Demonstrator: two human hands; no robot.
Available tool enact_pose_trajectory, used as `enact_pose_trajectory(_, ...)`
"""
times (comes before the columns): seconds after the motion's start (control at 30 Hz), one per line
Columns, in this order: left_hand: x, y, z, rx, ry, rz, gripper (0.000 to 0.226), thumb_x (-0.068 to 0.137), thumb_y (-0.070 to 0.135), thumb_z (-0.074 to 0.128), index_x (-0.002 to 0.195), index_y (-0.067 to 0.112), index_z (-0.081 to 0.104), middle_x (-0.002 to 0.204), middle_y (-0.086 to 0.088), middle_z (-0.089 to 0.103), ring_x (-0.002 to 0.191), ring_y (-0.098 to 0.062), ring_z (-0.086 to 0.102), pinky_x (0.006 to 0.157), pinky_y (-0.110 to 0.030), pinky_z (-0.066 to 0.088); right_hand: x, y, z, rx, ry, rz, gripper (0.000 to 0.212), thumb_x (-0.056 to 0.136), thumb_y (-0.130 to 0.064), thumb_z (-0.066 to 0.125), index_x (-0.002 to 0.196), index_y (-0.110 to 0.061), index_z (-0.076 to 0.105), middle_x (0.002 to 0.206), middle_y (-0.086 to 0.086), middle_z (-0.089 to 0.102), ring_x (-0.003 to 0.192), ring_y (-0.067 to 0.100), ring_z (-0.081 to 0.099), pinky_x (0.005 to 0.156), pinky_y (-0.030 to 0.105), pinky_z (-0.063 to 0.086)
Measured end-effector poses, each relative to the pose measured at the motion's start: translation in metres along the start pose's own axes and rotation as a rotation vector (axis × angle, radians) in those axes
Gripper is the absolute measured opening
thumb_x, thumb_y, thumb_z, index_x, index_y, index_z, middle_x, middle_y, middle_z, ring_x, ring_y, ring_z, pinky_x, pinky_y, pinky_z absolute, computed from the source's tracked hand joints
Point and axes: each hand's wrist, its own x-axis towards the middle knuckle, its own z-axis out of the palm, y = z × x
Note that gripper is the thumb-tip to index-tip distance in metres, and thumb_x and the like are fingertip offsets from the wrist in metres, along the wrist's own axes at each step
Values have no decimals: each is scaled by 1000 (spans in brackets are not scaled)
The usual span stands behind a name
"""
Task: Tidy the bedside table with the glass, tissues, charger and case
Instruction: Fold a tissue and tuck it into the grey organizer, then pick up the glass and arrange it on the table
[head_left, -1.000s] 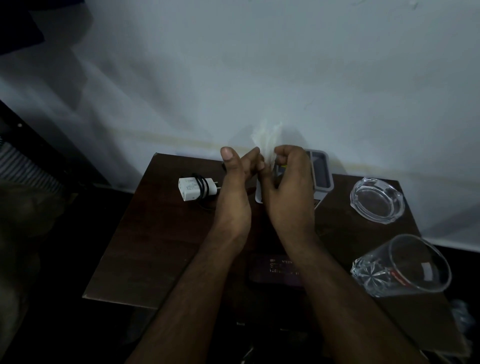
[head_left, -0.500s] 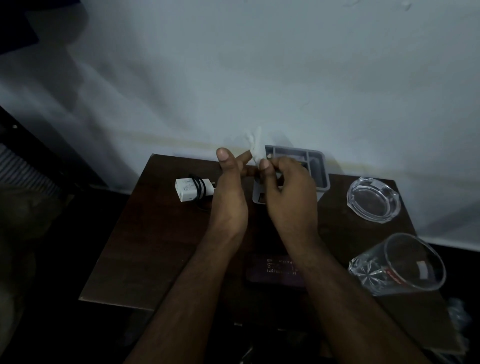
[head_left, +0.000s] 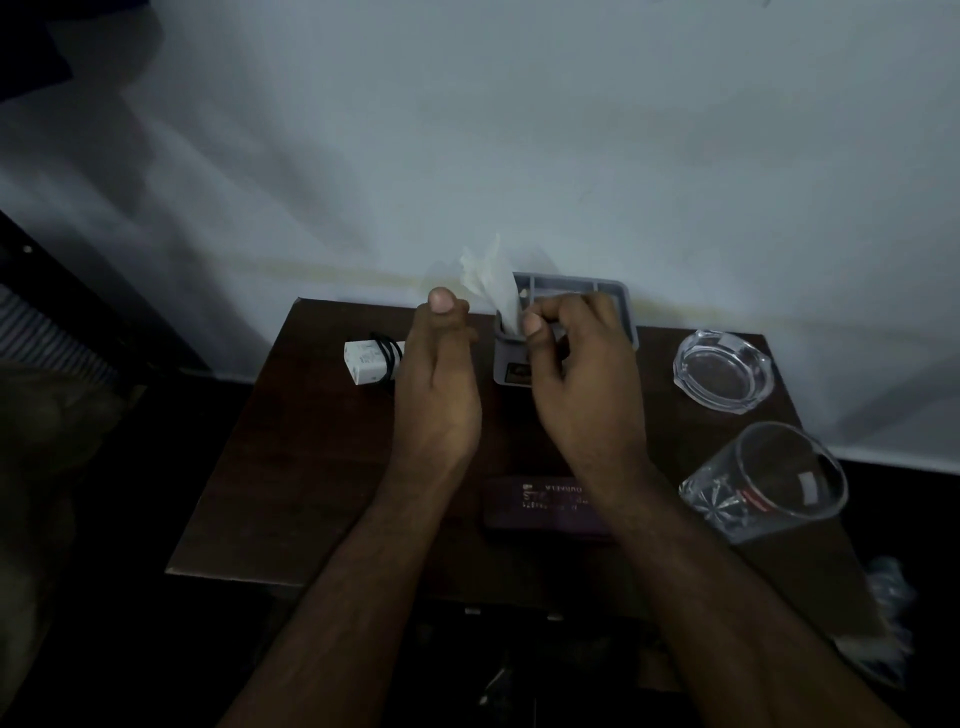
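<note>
Both forearms are bare to the frame edge, with no sleeves, rings or watch showing.

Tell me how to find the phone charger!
Look at the dark wooden bedside table by the pale wall. Near its far left corner, left of the left hand, lies a small white boxy charger, alone in having black cable wound around it.

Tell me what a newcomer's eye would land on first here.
The white tissue sticking up from the grey organizer tray at the table's back edge, with the right hand beside it. Next, the clear glass lying on its side at the right, near the glass ashtray.
</note>
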Motion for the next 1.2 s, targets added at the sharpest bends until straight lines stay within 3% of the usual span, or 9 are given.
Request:
enact_pose_trajectory(0.13,-15,-5,-9,73,-22,113,46,107,45,40,98,7,63,91,-12,67,73,2,54,67,-6,43,-18,-6,-11,-55,-28,-71,11,102,-20,56,105,-13,65,109,3,55,84,16,58,68,34,51)
enact_pose_trajectory(0.2,-23,-3,-11,140,-47,145,27,106,33,51,97,11,63,86,1,67,75,3,56,71,-10,43,-28,-8,-17,-74,-46,-95,10,101,-18,57,105,-14,65,110,4,56,90,21,61,70,39,54)
enact_pose_trajectory(0.27,-30,-2,-12,179,-69,168,11,102,25,60,101,15,65,91,8,68,83,5,61,78,-13,47,-37,-11,-22,-77,-46,-106,10,100,-18,58,106,-14,65,111,3,56,91,20,61,70,39,55)
enact_pose_trajectory(0.43,-58,-4,-18,318,-179,249,19,100,26,62,116,16,66,111,1,71,104,-11,67,92,-34,55,-63,-16,-34,-63,-57,-104,12,100,-19,57,108,-15,65,111,2,56,89,19,63,72,41,56)
enact_pose_trajectory(0.93,-100,-14,4,308,-233,194,19,99,25,63,115,16,67,111,1,72,104,-15,67,92,-45,55,-103,-6,-78,-154,-80,-81,18,101,-18,56,115,-11,65,117,5,55,94,22,64,75,44,56)
enact_pose_trajectory(1.2,-102,-11,35,283,-255,203,20,99,26,63,117,17,68,109,2,73,101,-14,69,90,-42,57,-97,3,-106,-245,23,-158,17,97,-11,58,109,-7,68,109,10,60,99,23,59,83,43,52)
